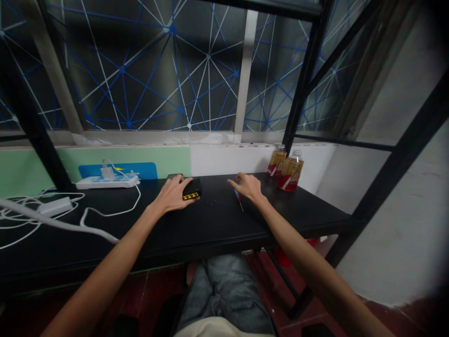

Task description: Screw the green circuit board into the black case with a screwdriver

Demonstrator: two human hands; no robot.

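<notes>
My left hand (173, 192) lies on a small black device with yellow markings (192, 190) on the black desk (210, 224), its fingers curved over the left end. My right hand (247, 185) rests on the desk a little to the right, fingers spread, directly over a small screwdriver with a red handle (239, 199). Whether the hand grips the screwdriver is not clear. A few tiny screws (212, 202) lie on the desk between the two hands.
A white power strip (107, 180) with a plugged charger and white cables (52, 213) occupies the left of the desk. Two bottles of amber drink (290, 173) stand at the back right by a black frame post (301, 89). Patterned window behind.
</notes>
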